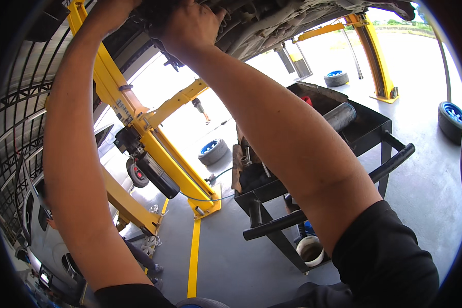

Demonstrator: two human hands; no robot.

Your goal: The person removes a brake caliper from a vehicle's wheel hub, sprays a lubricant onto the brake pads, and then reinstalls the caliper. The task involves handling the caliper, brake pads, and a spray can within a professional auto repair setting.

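Observation:
Both my arms reach up to the underside of a raised car point(277, 23). My left hand point(115, 10) is at the top edge, beside dark parts under the car, and its fingers are cut off or hidden. Just right of it, my right hand point(192, 28) is closed, with its knuckles bent against the dark underbody parts. What it grips is hidden behind the hand and in shadow. Hoses and metal parts of the underbody run off to the right of this hand.
A black tool cart point(364, 138) with a dark cylinder point(340, 117) and tools stands right of centre, a white pot point(310, 250) low on it. Yellow lift posts point(164, 159) rise left and far right. Wheels point(213, 152) lie on the floor. People stand farther off.

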